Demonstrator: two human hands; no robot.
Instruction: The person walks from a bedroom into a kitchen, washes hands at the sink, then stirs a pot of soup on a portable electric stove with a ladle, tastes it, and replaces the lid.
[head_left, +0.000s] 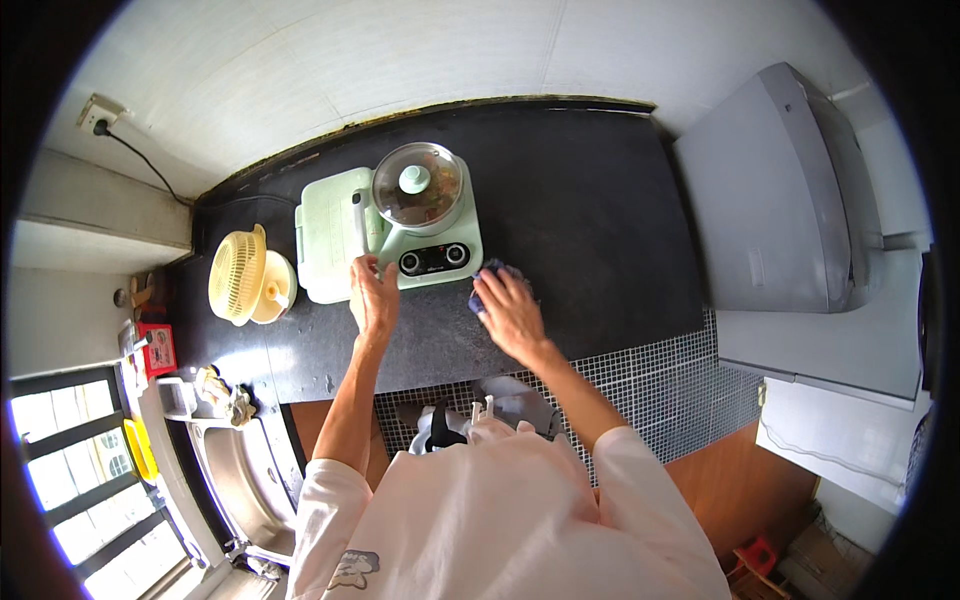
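My left hand is at the front edge of a pale green two-part electric cooker, its fingers and thumb around the end of the pot handle. The cooker's pot wears a glass lid with a green knob, and food shows through the glass. Left of the pot is a closed flat green cover with a light bar-shaped handle. My right hand lies flat on a bunched dark blue cloth, pressing it to the black countertop beside the cooker's right front corner.
A yellow strainer basket leans on a round cream base left of the cooker. Its cord reaches a wall socket. A steel sink is at lower left; a grey appliance stands right of the counter.
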